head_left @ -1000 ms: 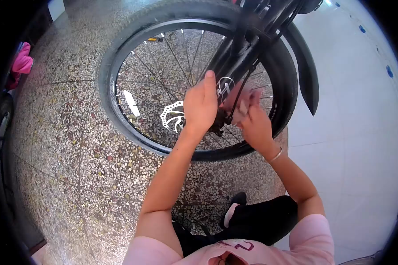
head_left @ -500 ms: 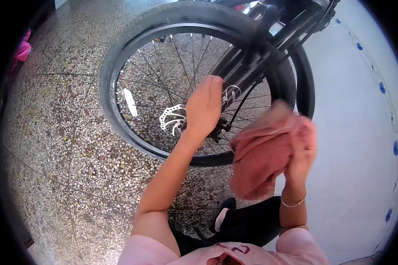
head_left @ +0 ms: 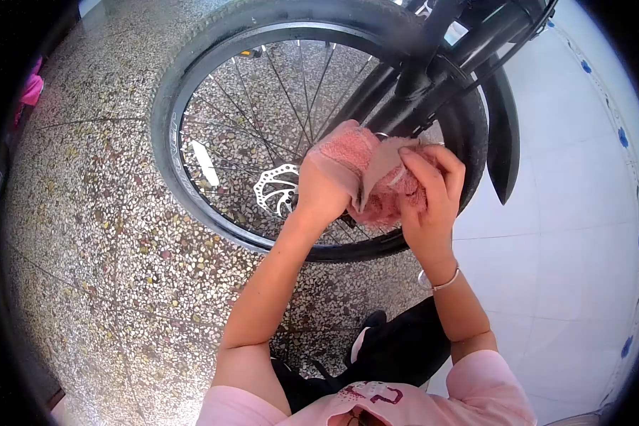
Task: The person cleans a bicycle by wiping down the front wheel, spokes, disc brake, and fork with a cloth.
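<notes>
floor: speckled terrazzo [head_left: 106, 234] fills the left and lower part of the view; pale smooth tiles [head_left: 568, 234] take the right side from about 2 to 5 o'clock.
wheel: a black bicycle tyre [head_left: 165, 135] on a spoked rim stands upright on the terrazzo, filling the top centre from about 10 to 1 o'clock.
fork: a black fork leg [head_left: 433, 78] slants down from 1 o'clock toward the hub, passing behind the hands.
mudguard: a black mudguard [head_left: 503, 135] curves down the tyre's right side, at about 2 o'clock.
cloth: a pink terry cloth [head_left: 383, 181] is bunched up in front of the fork's lower end, just right of the hub, held between both hands near the centre of the view.
left hand: the left hand [head_left: 324, 186] is closed on the cloth's left side, one fold draped over its fingers, the back of the hand facing the camera.
right hand: the right hand [head_left: 429, 195] is curled over the cloth's right side, fingers bent and pressing into the fabric; a thin bracelet [head_left: 440, 284] sits on the wrist.
brake disc: a silver disc rotor [head_left: 273, 186] shows at the hub, just left of the left hand, at its 9 o'clock.
reflector: a white spoke reflector [head_left: 206, 163] sits among the spokes, well left of the disc.
</notes>
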A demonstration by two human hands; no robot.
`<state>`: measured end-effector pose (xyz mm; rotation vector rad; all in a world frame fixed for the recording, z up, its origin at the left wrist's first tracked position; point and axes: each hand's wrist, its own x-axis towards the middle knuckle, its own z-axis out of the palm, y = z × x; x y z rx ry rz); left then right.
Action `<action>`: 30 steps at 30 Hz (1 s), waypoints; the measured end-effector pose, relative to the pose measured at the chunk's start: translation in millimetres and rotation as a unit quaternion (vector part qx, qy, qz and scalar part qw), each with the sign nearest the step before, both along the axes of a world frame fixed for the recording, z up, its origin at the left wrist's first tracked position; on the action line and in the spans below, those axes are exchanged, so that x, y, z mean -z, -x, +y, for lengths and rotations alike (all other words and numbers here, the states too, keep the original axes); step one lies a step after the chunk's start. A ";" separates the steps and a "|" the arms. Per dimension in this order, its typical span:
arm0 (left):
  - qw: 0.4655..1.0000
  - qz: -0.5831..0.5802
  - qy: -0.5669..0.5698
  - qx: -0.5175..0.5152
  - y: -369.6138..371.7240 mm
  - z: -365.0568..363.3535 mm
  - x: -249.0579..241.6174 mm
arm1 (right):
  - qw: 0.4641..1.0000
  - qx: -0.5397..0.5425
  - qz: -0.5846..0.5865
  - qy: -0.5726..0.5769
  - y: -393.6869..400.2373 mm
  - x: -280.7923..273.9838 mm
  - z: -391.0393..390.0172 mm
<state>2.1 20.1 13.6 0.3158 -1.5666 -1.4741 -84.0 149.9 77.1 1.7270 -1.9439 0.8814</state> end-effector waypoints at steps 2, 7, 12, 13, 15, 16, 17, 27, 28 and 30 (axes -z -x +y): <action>0.997 -0.022 -0.061 0.041 0.5 1.0 -0.1 | 1.000 -0.002 -0.007 0.006 -2.1 7.0 0.3; 0.998 -0.036 0.018 -0.038 2.8 -10.8 -2.8 | 0.979 0.005 -0.127 -0.161 -17.2 14.3 15.3; 0.985 -0.113 -0.129 0.016 1.6 -14.3 -8.6 | 0.905 -0.070 -0.216 -0.360 -20.0 28.3 34.6; 0.986 -0.103 -0.129 0.020 0.8 -15.1 -8.2 | 0.904 -0.062 -0.228 -0.357 -20.7 29.7 36.1; 0.988 -0.098 -0.120 0.022 -4.8 -17.2 -12.0 | 0.930 -0.023 -0.272 -0.248 -18.3 18.1 39.1; 0.989 -0.092 -0.110 0.028 -7.1 -18.3 -14.3 | 0.941 0.020 -0.312 -0.132 -17.3 6.8 40.2; 0.989 -0.093 -0.110 0.024 -6.9 -18.8 -13.0 | 0.931 0.045 -0.358 -0.051 -21.4 -12.1 43.2; 0.999 -0.038 0.012 -0.030 -3.6 -16.2 -8.5 | 0.991 -0.021 0.015 -0.131 -28.4 2.5 21.3; 0.991 -0.020 0.092 -0.096 -3.1 -13.1 -6.5 | 0.991 -0.038 0.008 -0.126 -31.2 4.4 21.6; 0.981 -0.018 0.148 -0.126 0.7 -11.1 0.0 | 0.964 -0.087 -0.160 -0.196 -27.9 4.0 28.4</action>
